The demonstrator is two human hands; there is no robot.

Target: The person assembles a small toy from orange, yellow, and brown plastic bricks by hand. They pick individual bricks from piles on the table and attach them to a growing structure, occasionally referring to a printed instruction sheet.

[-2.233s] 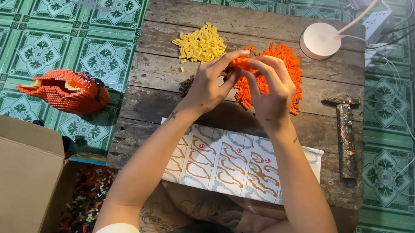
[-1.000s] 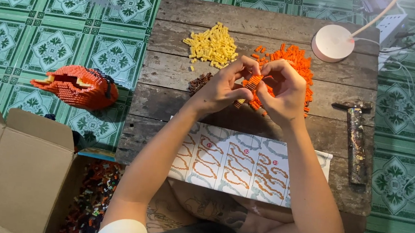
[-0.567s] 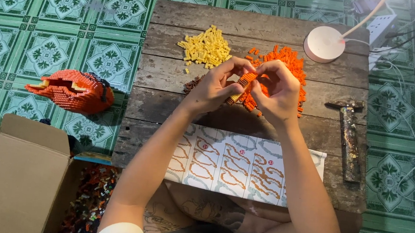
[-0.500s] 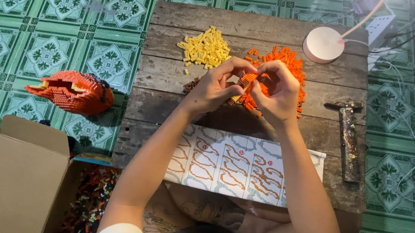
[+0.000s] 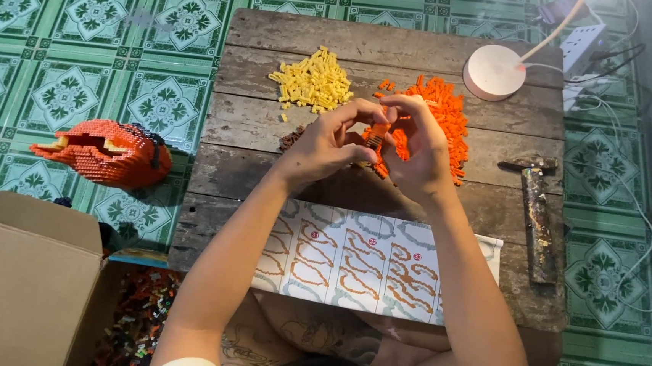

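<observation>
Both hands have lifted a little off the orange pile [image 5: 430, 118] and closed in on each other since two seconds ago; back then the fingers were spread down into the pieces, now they pinch one small assembly. Little change over the last half second.

Left hand [image 5: 329, 141]: fingers curled narrow, thumb and forefinger gripping the near end of a small orange-and-dark block piece [image 5: 376, 135]. Right hand [image 5: 418, 147]: also narrow, fingertips on the far side of the same piece. Piece sits in the air just over the near-left edge of the orange pile, clear of the tabletop [image 5: 366, 41].

Reads as picking done, fitting under way.

Relative to the orange pile: yellow pile [image 5: 312, 81] to its left, white round lamp base [image 5: 494, 71] just right and beyond, hammer [image 5: 536, 213] right and nearer, pattern sheet [image 5: 359, 258] nearer, at the table edge. Orange block model [image 5: 106, 152] on the floor well left; cardboard box [image 5: 13, 276] far near-left.
</observation>
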